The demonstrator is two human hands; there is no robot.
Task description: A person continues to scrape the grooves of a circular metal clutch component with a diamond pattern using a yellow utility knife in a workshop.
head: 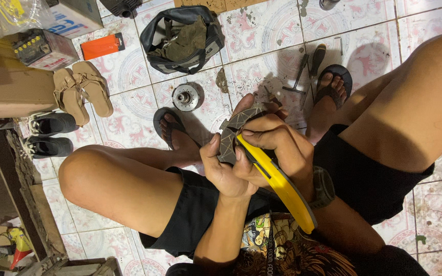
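Note:
I sit with my knees spread over a tiled floor. My left hand grips a flat, dark, curved metal part with cut-out slots, held upright between my knees. My right hand is closed around a yellow utility knife, whose tip rests against the dark part near my left thumb. A dark watch sits on my right wrist. Both hands touch each other above my black shorts.
A round metal hub lies on the floor by my left foot. Screwdrivers lie near my right foot. A black bag, tan sandals, black shoes, an orange box and cardboard boxes stand at the left.

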